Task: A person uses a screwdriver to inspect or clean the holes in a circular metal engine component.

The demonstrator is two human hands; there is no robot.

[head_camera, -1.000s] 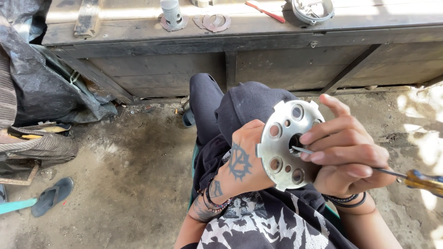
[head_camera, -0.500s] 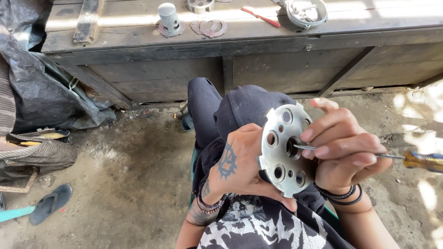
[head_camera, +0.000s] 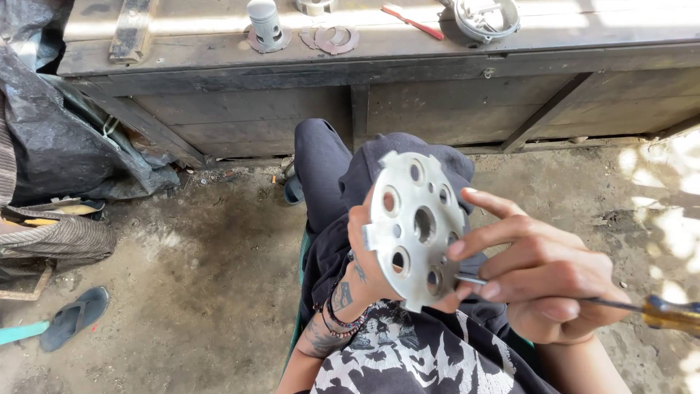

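Head view: left hand [head_camera: 364,248] grips the round holed metal plate [head_camera: 414,228] upright over the lap; right hand [head_camera: 543,281], fingers closed on a yellow-handled screwdriver [head_camera: 656,312], pokes its tip at the plate. Wooden worktop [head_camera: 437,73] beyond.

Tight at the lap, open ground to the left

The left hand [head_camera: 368,252] sits behind the round metal plate [head_camera: 414,228] and the right hand [head_camera: 543,281] crowds its front edge, screwdriver [head_camera: 660,312] jutting out right, so there's barely a gap there. The raised knees [head_camera: 343,164] block the way forward, with the wooden bench [head_camera: 437,80] walling off beyond. Left of the legs, bare dirt floor [head_camera: 204,292] lies wide open up to the sandal [head_camera: 73,317] and the black tarp [head_camera: 65,138].
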